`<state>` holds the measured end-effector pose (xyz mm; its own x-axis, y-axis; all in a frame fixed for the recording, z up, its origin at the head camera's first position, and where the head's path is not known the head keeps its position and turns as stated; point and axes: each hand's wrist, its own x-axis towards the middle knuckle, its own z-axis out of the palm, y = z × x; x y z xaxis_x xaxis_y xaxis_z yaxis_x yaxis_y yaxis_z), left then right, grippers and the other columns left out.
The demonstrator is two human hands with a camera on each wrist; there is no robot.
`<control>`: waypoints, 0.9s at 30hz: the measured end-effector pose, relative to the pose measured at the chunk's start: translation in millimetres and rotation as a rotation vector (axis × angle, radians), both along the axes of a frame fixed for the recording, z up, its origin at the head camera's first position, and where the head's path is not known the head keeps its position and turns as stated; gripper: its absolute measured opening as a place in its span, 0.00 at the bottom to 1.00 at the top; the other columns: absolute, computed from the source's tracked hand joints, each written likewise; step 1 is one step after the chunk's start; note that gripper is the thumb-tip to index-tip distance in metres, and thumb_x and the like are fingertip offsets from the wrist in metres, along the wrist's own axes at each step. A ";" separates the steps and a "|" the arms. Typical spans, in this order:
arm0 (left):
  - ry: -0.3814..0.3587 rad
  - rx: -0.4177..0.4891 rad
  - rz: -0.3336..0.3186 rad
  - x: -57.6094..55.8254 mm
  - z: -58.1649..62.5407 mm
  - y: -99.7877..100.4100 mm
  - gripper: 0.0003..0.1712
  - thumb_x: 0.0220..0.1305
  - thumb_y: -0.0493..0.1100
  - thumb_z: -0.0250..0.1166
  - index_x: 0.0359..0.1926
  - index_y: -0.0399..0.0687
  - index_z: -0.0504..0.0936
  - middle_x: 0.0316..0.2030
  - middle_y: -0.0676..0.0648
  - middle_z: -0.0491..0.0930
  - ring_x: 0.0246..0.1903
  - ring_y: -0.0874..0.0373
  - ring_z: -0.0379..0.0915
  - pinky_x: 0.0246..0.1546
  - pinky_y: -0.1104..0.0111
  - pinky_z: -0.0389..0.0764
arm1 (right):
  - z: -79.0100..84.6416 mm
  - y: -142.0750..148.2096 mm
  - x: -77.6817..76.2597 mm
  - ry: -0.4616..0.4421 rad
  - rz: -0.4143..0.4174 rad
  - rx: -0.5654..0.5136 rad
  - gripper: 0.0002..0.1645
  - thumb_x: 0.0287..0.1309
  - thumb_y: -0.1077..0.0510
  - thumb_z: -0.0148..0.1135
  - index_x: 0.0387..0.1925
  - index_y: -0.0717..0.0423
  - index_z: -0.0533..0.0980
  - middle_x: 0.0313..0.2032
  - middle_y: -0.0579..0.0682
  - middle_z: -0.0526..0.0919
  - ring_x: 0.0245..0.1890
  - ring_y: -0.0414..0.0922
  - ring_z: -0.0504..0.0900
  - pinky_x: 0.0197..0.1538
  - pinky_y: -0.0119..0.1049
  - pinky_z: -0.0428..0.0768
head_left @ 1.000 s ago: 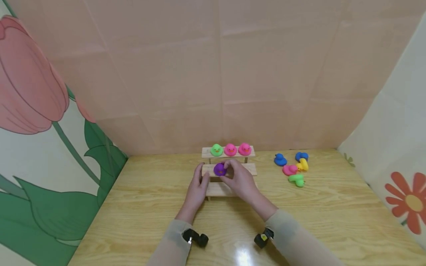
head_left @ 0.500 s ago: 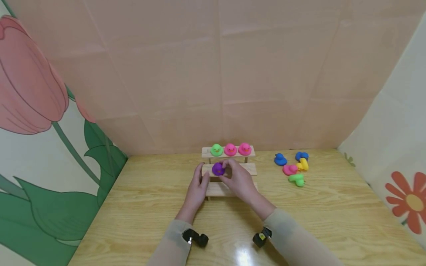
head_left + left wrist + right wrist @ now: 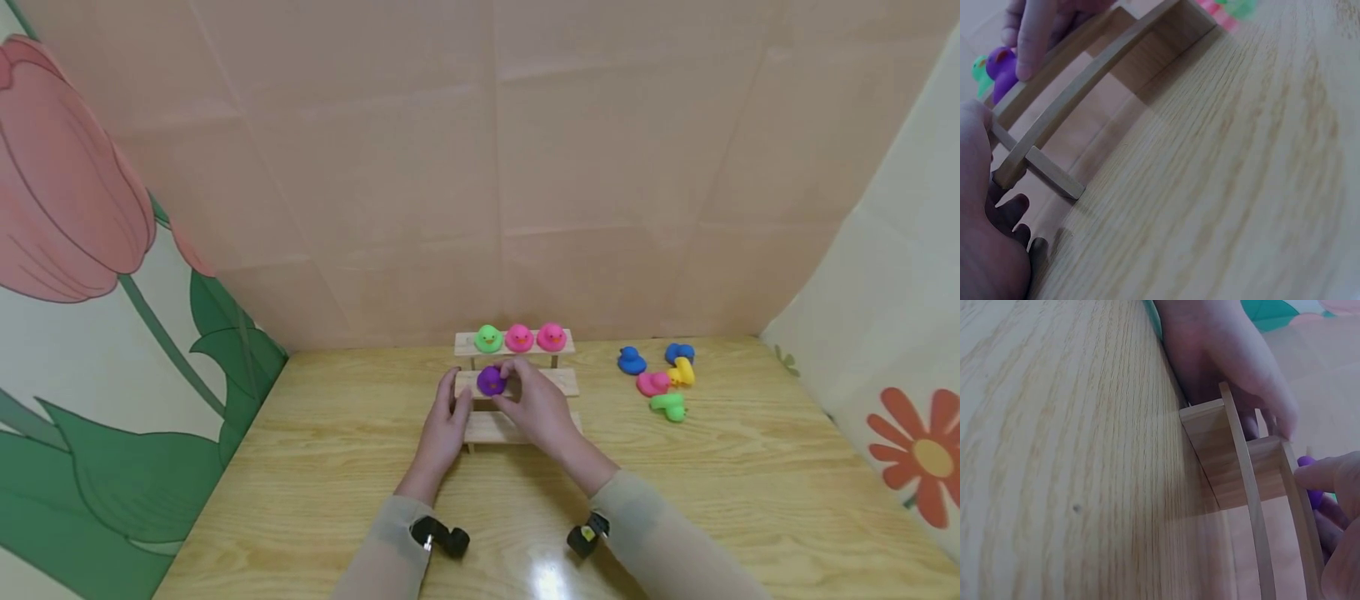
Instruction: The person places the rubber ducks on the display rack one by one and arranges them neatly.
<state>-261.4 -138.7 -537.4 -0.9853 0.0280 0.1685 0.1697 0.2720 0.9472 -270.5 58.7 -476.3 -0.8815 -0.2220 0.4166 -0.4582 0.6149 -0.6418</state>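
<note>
In the head view, we see the purple duck (image 3: 491, 381) on the left half of the middle board (image 3: 560, 382) of the wooden stand (image 3: 491, 427). It lies directly to the left of the right hand's (image 3: 537, 407) bent index finger and thumb, which are close together and pinch its right side, so this hand is the nearer one. The beak looks toward the person, therefore we judge that the long axis of the duck goes from front to back, across the board and not along it. On its other side, the left hand (image 3: 442, 429) holds the left end of the stand, the thumb near the duck but apart from it. Behind the purple duck, one step higher, sits a green duck (image 3: 488, 338), almost in one line with it. How firmly the right fingers press, we cannot tell.
</note>
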 end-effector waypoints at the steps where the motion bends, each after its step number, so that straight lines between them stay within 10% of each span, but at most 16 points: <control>1: 0.002 -0.001 0.000 0.3 -0.1 -0.2 0.39 0.87 0.68 0.51 0.88 0.63 0.57 0.84 0.41 0.60 0.78 0.37 0.64 0.78 0.40 0.66 | 0.0 -0.4 0.1 -0.002 -0.002 0.000 0.24 0.60 0.63 0.84 0.51 0.53 0.78 0.59 0.55 0.89 0.57 0.55 0.89 0.61 0.53 0.87; 17: -0.004 -0.008 0.008 1.9 -5.4 -0.3 0.40 0.86 0.68 0.51 0.88 0.62 0.57 0.85 0.41 0.59 0.80 0.37 0.61 0.79 0.41 0.64 | -4.0 2.4 3.3 -0.029 -0.002 -0.010 0.24 0.61 0.61 0.85 0.52 0.53 0.78 0.58 0.54 0.89 0.58 0.54 0.88 0.63 0.53 0.86; 27: 0.012 0.000 0.000 0.3 1.5 0.7 0.39 0.87 0.67 0.52 0.89 0.64 0.56 0.85 0.43 0.60 0.80 0.39 0.61 0.80 0.44 0.62 | 6.4 55.8 15.7 -0.049 -0.036 -0.049 0.23 0.67 0.62 0.79 0.59 0.58 0.79 0.64 0.55 0.85 0.65 0.59 0.82 0.69 0.60 0.81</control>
